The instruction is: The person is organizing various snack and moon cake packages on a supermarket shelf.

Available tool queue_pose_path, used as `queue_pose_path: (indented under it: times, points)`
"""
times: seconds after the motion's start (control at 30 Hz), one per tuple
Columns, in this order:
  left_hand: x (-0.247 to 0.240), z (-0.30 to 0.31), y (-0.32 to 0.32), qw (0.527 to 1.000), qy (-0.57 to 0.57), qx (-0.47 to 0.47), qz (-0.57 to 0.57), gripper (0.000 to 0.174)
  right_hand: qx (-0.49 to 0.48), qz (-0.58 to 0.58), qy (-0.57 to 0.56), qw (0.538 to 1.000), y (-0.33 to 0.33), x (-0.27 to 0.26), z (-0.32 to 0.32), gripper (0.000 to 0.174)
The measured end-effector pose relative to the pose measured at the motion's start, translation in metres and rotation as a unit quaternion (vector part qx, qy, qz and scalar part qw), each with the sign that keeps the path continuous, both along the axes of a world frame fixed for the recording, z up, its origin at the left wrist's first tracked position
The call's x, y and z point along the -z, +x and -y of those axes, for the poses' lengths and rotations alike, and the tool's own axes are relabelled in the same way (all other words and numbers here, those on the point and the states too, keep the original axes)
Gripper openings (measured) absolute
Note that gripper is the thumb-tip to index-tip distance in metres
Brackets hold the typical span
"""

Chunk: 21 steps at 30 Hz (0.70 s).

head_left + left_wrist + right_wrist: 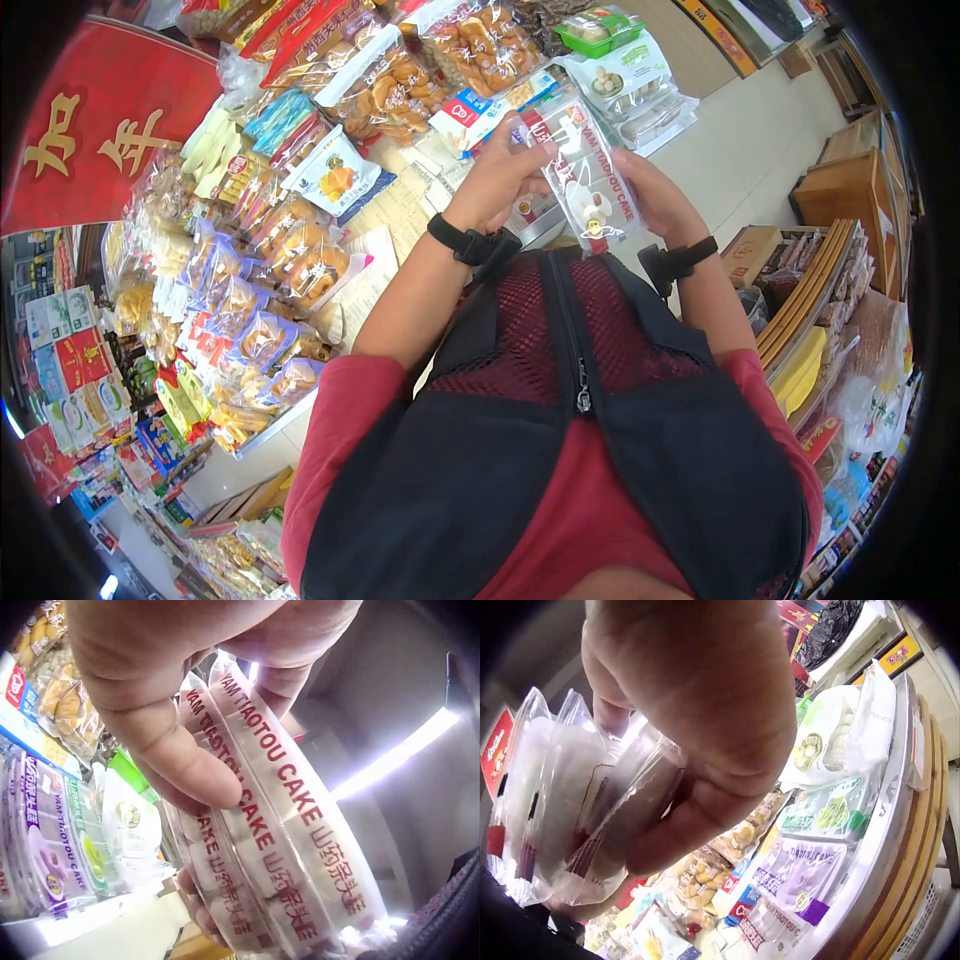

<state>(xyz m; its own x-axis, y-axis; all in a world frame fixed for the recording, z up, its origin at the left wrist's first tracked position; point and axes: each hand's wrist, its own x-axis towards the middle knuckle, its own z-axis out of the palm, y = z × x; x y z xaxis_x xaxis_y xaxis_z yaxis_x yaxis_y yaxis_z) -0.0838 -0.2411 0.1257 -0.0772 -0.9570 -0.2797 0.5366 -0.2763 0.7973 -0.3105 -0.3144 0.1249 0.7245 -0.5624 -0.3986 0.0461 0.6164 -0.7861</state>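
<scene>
Several clear packs of white yam cake (592,180) with red lettering are held together in front of the chest. My left hand (505,175) grips one side of the bundle; in the left wrist view its thumb or finger lies across the printed packs (262,825). On the other side, my right hand (655,197) holds the packs' edges. Their crinkled clear wrapping (562,787) stands side by side in the right wrist view, with the right hand's fingers (679,832) curled round it. Purple (806,874) and green (829,810) packs lie below on the display.
The display table has a metal edge (881,817). Bagged brown snacks (390,85) and a white-and-blue pouch (335,175) fill it to the left. At the right stand a wooden cabinet (845,200) and a shelf of goods (800,300). A red banner (100,120) hangs at the far left.
</scene>
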Motion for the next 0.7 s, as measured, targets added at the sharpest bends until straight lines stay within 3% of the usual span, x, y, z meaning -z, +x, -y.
queue_pose_path:
  times: [0.2, 0.33, 0.5, 0.7]
  points:
    - [0.001, -0.002, -0.007, 0.997, -0.009, 0.027, 0.075, 0.046, 0.069, 0.009, -0.003, 0.998, 0.006, 0.015, -0.01, 0.043]
    - [0.006, 0.0, -0.004, 0.997, 0.014, 0.032, 0.068, 0.038, 0.101, 0.002, -0.014, 0.995, 0.007, 0.026, -0.011, 0.039]
    - [0.006, -0.004, 0.006, 0.997, 0.064, -0.038, 0.028, 0.026, 0.156, -0.014, -0.037, 0.987, 0.004, 0.026, -0.011, 0.04]
    - [0.059, -0.018, 0.059, 0.985, 0.127, -0.106, 0.048, 0.023, 0.215, 0.031, -0.017, 0.976, -0.03, 0.032, 0.006, 0.041]
